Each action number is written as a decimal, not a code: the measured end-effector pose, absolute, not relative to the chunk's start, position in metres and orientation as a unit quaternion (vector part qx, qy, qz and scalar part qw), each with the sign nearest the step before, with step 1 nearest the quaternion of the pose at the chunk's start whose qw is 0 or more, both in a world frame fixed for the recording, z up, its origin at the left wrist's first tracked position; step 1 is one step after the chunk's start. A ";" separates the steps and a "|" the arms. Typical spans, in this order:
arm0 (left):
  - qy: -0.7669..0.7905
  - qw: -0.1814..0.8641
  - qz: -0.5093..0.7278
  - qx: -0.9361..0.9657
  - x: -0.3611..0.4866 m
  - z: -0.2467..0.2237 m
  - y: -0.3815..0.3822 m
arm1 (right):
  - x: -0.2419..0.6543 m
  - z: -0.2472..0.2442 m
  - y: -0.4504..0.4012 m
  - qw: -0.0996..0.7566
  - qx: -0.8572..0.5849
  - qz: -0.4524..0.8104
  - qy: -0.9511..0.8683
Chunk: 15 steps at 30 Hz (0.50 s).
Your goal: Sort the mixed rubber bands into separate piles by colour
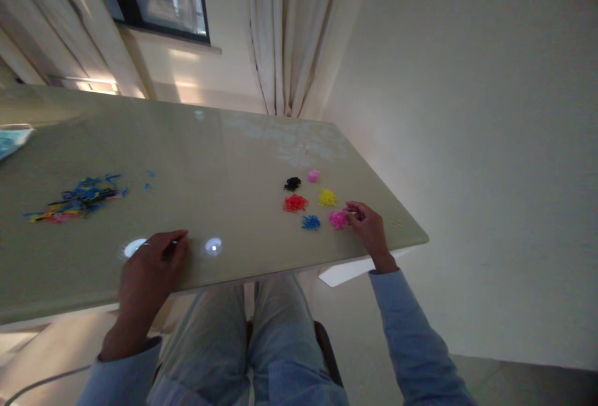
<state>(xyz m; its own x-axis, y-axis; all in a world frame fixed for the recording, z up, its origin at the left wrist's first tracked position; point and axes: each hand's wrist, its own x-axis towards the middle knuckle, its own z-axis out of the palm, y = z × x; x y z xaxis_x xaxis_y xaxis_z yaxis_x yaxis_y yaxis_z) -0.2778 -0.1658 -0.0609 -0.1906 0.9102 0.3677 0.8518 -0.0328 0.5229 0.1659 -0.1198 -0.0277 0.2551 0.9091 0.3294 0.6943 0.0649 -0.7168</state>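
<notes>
We see our right hand [368,228] at the hot-pink pile [338,220] of small strands near the table [374,175]'s front edge, its fingertips at the heap's right side. The thumb and fingers are bent together; whether a strand is caught between them, we cannot tell. Our left hand [154,266] rests by the front edge, fingers curled in and thumb close to the index finger; we cannot tell if it holds anything. The nearest heap to it is the mixed pile [86,197], farther back and to the left, with a few loose blue pieces [149,179] beside it.

Around the hot-pink pile sit 5 more: the blue pile [311,223] to its left, the yellow pile [327,198] just behind, the red pile [294,203], the black pile [292,184] and the pale-pink pile [313,175].

We judge these strands very light and soft, probably bendy, and apt to tangle or cling to skin. They look hard to break but easy to scatter on the glossy surface. We would pinch 1 by a free end at the heap's rim, using fingertips only.
</notes>
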 end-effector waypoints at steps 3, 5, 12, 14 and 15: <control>0.692 0.040 0.335 0.638 -0.278 -0.061 -0.165 | 0.166 -0.028 -0.120 0.431 -0.669 0.131 -0.591; 0.697 0.036 0.332 0.635 -0.277 -0.061 -0.165 | 0.165 -0.027 -0.122 0.447 -0.665 0.133 -0.583; 0.700 0.032 0.328 0.634 -0.277 -0.062 -0.164 | 0.111 -0.027 -0.144 0.509 -0.597 0.176 -0.594; 0.700 0.043 0.336 0.628 -0.276 -0.062 -0.164 | 0.083 -0.030 -0.149 0.492 -0.547 0.203 -0.646; 0.701 0.055 0.344 0.623 -0.276 -0.061 -0.164 | 0.069 -0.032 -0.149 0.479 -0.520 0.218 -0.673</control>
